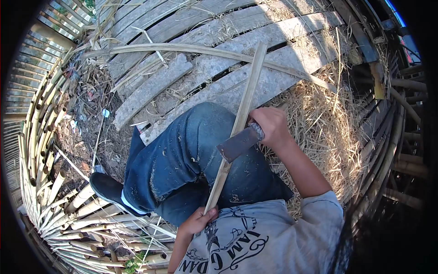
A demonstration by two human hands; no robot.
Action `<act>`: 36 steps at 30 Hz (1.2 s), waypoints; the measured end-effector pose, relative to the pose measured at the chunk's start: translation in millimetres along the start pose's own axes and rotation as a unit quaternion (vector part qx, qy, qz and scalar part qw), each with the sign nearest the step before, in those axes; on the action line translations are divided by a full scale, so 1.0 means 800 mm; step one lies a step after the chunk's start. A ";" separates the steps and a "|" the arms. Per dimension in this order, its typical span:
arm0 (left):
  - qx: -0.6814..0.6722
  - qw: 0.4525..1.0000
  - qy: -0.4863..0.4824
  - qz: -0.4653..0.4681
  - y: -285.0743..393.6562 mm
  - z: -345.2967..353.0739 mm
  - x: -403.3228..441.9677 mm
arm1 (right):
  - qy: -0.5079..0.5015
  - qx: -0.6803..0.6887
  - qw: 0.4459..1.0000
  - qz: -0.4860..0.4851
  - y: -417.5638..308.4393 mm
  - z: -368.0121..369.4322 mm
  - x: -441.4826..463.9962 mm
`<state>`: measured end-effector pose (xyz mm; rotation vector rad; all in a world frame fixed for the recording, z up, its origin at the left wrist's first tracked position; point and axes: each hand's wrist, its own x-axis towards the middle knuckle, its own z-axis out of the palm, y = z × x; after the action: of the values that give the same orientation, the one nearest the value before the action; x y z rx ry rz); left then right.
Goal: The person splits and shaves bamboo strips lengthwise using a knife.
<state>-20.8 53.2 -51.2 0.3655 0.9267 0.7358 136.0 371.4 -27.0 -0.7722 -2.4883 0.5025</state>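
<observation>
Pinching the lower end of the strip (247,93) with the left hand (199,220), thumb side up close to the shirt (255,235). Gripping the knife (239,144) by its handle with the right hand (272,125), closed tight around it just beside the strip. Laying the broad, dark blade across the strip, over the bent knee in jeans (205,137). Running the strip up at a slant from the left hand, past the knee, and out over the boards (219,61). Crossing above a curved strip (182,47) there, near the far end. Showing a short plank (153,89) on the left, by the boards. Spreading pale shavings (317,137) to the right of the knee, and fanning bamboo poles (86,196) out on the left, around the dark shoe (107,188).
</observation>
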 end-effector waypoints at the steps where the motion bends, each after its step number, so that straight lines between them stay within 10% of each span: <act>1: 0.002 1.000 -0.001 0.001 0.002 0.003 -0.001 | 0.014 -0.028 0.999 -0.037 0.006 0.001 0.006; 15: -0.055 0.996 0.044 0.059 -0.003 0.030 0.005 | 0.115 -0.142 0.980 -0.077 0.025 -0.011 0.063; 18: -0.040 0.995 0.088 0.023 -0.048 0.021 -0.013 | 0.193 -0.179 0.893 0.364 0.078 -0.081 0.097; 22: -0.019 0.995 0.074 0.065 -0.039 0.013 -0.014 | 0.223 -0.234 0.915 0.240 0.081 -0.168 0.082; 28: -0.048 0.998 -0.008 0.026 -0.027 0.008 0.008 | -0.003 -0.133 0.991 -0.009 -0.008 -0.073 0.019; 36: -0.070 0.994 0.056 0.057 -0.059 0.007 -0.013 | 0.060 -0.227 0.948 0.216 0.099 -0.090 0.111</act>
<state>-0.3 13.0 -69.3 0.2567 0.9604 0.9275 145.1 500.5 24.1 -1.4988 -2.3414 0.0085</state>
